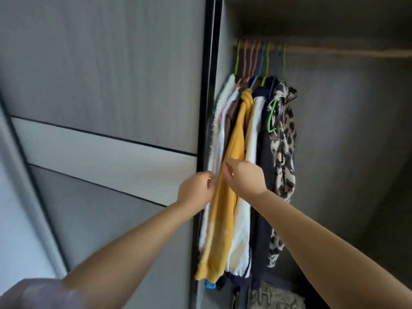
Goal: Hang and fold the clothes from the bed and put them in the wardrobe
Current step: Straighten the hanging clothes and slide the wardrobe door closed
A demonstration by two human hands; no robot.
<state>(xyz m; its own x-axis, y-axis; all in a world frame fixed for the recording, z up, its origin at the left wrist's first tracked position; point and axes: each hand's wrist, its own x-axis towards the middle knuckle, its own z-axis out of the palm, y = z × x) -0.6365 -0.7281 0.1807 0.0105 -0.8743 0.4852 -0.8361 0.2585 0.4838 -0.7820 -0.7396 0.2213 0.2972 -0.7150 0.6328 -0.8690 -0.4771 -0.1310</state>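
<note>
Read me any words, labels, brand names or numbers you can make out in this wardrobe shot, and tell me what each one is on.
"H": one large pale letter-like shape on the grey patterned fabric at the bottom of the wardrobe; blurred, so uncertain, and any marks beside it cannot be read.
No other text: none shows on the yellow garment, the leopard-print garment, the hangers or the sliding door.

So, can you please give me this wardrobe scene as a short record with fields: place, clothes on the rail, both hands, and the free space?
place: open wardrobe, sliding door at its left
rail: wooden rail with coloured hangers
clothes: yellow garment, white garment, dark garment, leopard-print garment, bunched at rail's left end
left hand: at yellow garment's left edge, grip unclear
right hand: on yellow and white garments
free space: rail bare to the right
</note>
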